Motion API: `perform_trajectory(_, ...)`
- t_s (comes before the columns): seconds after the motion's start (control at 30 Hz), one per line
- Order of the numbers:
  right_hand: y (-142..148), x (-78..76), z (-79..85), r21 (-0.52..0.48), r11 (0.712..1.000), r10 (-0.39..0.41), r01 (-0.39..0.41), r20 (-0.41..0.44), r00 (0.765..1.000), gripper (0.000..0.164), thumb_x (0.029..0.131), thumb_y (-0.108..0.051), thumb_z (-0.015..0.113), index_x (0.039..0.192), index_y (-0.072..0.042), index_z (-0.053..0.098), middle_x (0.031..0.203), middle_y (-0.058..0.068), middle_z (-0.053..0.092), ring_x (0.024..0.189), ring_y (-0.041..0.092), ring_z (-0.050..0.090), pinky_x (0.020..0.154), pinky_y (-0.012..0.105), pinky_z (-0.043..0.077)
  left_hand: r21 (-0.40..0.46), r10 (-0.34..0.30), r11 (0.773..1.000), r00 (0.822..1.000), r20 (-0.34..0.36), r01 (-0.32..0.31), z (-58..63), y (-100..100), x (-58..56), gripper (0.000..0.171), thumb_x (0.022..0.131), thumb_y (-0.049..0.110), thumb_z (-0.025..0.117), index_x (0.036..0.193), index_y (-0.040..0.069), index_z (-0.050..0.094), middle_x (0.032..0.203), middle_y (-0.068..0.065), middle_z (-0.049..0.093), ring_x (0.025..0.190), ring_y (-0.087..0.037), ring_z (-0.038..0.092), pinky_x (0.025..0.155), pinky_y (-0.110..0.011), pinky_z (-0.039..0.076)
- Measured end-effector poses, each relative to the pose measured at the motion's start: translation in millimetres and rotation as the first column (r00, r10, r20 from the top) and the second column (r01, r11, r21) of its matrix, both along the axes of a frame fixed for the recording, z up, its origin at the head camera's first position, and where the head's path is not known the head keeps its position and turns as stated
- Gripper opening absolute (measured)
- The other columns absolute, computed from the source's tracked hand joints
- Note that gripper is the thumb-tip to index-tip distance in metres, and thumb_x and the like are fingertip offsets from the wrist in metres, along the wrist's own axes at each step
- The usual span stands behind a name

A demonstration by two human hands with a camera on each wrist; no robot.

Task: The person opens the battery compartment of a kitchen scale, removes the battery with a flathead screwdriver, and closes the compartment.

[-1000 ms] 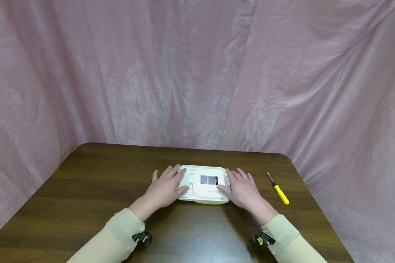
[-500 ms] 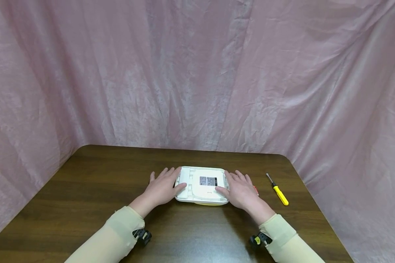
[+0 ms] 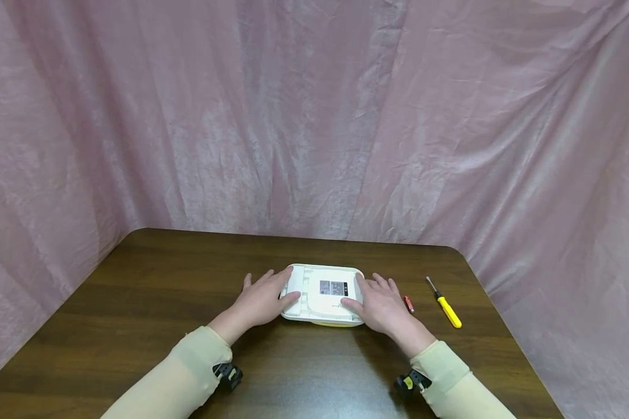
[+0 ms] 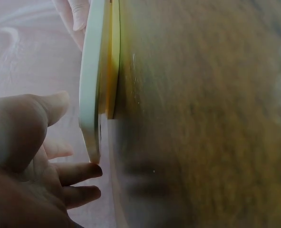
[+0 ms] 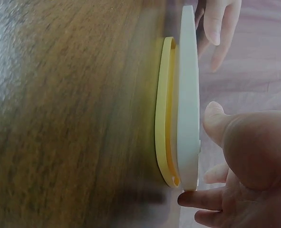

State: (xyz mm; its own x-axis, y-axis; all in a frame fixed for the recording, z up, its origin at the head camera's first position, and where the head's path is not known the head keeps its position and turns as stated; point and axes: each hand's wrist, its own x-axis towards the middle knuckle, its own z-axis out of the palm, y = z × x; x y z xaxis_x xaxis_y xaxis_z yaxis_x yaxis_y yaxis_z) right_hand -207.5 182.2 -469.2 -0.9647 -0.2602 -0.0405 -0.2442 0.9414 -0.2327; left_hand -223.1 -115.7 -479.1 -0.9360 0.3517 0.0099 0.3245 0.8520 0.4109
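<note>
A flat white plastic device [image 3: 327,304], a rounded rectangle with a printed label on its upper face, lies near the middle of the brown table. In the right wrist view, a yellow rounded rim [image 5: 162,109] shows beneath its white edge, close to the tabletop. My left hand [image 3: 259,304] rests at the device's left end, thumb over the face and fingers spread along the side. At the right end, my right hand [image 3: 385,305] lies likewise, its thumb reaching in toward the label. Fingers of both hands are extended or only slightly bent.
A small red cylinder [image 3: 408,304] lies just right of my right hand. Farther right is a screwdriver [image 3: 448,310] with a yellow handle, its tip pointing away. Pink curtains [image 3: 293,116] hang behind and beside the table [image 3: 178,273].
My right hand has shifted slightly left over the device, uncovering the red cylinder. The left hand's fingers have drawn back a little toward the left edge. The head view sways slightly.
</note>
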Motion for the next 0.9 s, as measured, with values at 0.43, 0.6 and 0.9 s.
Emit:
perform_trajectory(0.43, -7, -2.4, 3.2, -0.04, 0.999, -0.007, 0.006, -0.022, 1.0, 0.079, 0.111, -0.053, 0.063, 0.165, 0.003, 0.045, 0.153, 0.029, 0.06, 0.152, 0.05, 0.045, 0.128, 0.067, 0.024, 0.08, 0.007, 0.997, 1.0, -0.023, -0.005, -0.8, 4, -5.1, 0.072, 0.114, 0.046, 0.062, 0.171, 0.01, 0.04, 0.163, -0.013, 0.057, 0.154, -0.044, 0.047, 0.124, -0.08, 0.014)
perform_trajectory(0.6, -11, -3.1, 2.6, -0.052, 0.999, -0.017, 0.016, -0.029, 0.999, 0.078, 0.111, -0.051, 0.064, 0.163, 0.005, 0.047, 0.147, 0.032, 0.063, 0.142, 0.049, 0.054, 0.126, 0.063, 0.029, 0.099, 0.007, 0.995, 1.0, -0.011, -0.005, -3.4, 4, -4.2, 0.073, 0.113, 0.045, 0.062, 0.171, 0.008, 0.039, 0.166, -0.015, 0.053, 0.155, -0.042, 0.047, 0.127, -0.076, 0.013)
perform_trajectory(0.9, -14, 1.6, 13.7, -0.129, 0.991, -0.032, 0.019, -0.093, 0.995, 0.078, 0.111, -0.047, 0.066, 0.163, 0.007, 0.045, 0.142, 0.033, 0.066, 0.137, 0.05, 0.058, 0.123, 0.061, 0.034, 0.169, -0.001, 0.986, 1.0, -0.026, 0.006, 4.3, 0, 0.1, 0.076, 0.113, 0.044, 0.065, 0.174, 0.01, 0.035, 0.168, -0.015, 0.05, 0.152, -0.04, 0.051, 0.122, -0.082, 0.017)
